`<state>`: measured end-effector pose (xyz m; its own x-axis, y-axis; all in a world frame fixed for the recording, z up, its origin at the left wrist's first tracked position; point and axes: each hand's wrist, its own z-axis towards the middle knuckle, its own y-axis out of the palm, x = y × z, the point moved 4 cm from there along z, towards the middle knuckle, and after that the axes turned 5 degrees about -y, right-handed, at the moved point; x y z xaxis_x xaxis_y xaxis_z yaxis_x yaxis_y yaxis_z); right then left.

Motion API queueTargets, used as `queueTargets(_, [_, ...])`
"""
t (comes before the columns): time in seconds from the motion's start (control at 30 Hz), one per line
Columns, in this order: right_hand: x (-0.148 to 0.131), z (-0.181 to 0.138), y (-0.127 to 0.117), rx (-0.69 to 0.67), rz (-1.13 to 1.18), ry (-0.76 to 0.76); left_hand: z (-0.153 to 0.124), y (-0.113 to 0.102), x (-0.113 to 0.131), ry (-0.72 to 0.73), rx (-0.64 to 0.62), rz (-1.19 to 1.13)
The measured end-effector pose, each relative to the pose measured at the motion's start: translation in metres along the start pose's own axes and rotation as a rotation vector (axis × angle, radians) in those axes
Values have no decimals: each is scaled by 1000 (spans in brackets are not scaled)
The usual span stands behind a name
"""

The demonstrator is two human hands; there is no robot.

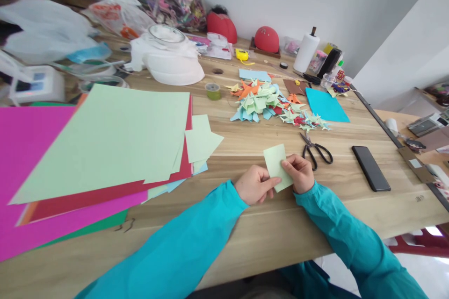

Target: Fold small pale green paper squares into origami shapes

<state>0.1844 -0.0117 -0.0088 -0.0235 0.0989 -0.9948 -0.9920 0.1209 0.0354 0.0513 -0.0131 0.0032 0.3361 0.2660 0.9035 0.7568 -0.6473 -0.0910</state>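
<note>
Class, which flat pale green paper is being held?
The small rectangle, gripped by the left hand and right hand; the large sheet and the pieces beside it lie unheld.

We have a wood-grained table [259, 238] before us. On it we see black-handled scissors [309, 144], a dark phone [371, 168], a folded-paper heap [261, 100] and stacked coloured sheets [115, 135].

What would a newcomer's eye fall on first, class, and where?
Probably the coloured paper sheets, pale green on top, spread across the left of the table. Next might come the bright heap of folded paper shapes beyond the scissors. Then perhaps the small green sheet held by the left hand and right hand, near the front.
</note>
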Motion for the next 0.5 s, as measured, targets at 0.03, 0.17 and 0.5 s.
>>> queueTargets(0.03, [0,0,0,4,6,2,0,0,0,-8,3,-1])
queueTargets(0.17, [-1,0,0,-3,30,-17,0,2,-3,-39,20,-68])
queueTargets(0.5, [0,1,-1,9,26,33,1,7,-7,-32,-72,-41])
